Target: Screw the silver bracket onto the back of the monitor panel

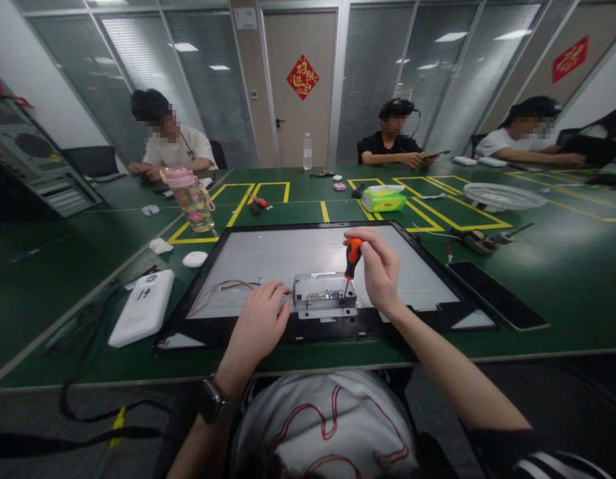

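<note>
A flat monitor panel (268, 243) with a black frame lies on the table in front of me. On its near middle part sits a silver metal bracket (312, 305) with ports along its face. My right hand (380, 266) is closed round the orange and black handle of a screwdriver (354, 258). The screwdriver stands nearly upright, its tip at the bracket's right end. My left hand (261, 316) rests on the panel at the bracket's left side, fingers stretched out, fingertips near its edge. Thin wires (233, 285) run across the panel beside that hand.
A white power bank (144, 307) lies left of the panel, a black phone (495, 294) right. Beyond are a pink-lidded bottle (191, 203), green tissue pack (384, 199), white round grille (502, 197) and another screwdriver (259, 201). Several people sit across the table.
</note>
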`<state>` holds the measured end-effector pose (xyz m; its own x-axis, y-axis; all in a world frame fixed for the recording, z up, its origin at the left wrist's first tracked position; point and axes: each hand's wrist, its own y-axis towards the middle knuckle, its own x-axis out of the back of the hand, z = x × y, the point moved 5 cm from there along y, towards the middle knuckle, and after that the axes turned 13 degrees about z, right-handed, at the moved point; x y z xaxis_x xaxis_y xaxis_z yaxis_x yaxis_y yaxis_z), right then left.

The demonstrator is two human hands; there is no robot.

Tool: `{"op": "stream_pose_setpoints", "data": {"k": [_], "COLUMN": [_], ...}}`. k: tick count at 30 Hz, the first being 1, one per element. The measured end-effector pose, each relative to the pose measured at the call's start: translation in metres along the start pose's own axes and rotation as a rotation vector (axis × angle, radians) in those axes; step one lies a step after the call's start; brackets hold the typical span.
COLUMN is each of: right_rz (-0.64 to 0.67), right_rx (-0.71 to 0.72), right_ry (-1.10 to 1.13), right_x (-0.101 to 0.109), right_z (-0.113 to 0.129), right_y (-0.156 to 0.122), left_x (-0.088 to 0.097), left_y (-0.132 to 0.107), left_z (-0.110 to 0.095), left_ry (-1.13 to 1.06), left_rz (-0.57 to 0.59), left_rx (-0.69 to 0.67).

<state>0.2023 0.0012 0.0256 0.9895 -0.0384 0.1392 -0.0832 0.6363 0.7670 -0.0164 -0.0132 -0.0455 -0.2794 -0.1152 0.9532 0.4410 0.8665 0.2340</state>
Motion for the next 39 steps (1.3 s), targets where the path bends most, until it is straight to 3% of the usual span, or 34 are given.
{"op": "stream_pose_setpoints", "data": {"k": [3, 11, 19, 26, 35, 39], "right_rz": [0.027, -0.018, 0.099, 0.042, 0.194, 0.155], "right_rx": [-0.030, 0.057, -0.019, 0.150, 0.114, 0.155], "right_ry": [0.058, -0.138, 0.083, -0.213, -0.088, -0.238], "right_x": [-0.0018, -0.0007, -0.0061, -0.0050, -0.0080, -0.0098], "right_z": [-0.0011, -0.0003, -0.0002, 0.0032, 0.0049, 0.0073], "right_y": [-0.0016, 0.0005, -0.0041, -0.0027, -0.0036, -0.0024], "left_x": [-0.0002, 0.0016, 0.0013, 0.0005, 0.0002, -0.0006], "left_y": [0.0002, 0.0001, 0.0007, 0.0006, 0.0001, 0.0005], "left_z": [-0.0001, -0.0011, -0.0004, -0.0003, 0.0000, 0.0001], "left_ry": [-0.003, -0.018, -0.010, -0.011, -0.003, 0.001], "left_rz": [0.018, 0.011, 0.021, 0.007, 0.031, 0.037], "left_rx": [0.000, 0.003, 0.014, -0.003, 0.015, 0.000]}}
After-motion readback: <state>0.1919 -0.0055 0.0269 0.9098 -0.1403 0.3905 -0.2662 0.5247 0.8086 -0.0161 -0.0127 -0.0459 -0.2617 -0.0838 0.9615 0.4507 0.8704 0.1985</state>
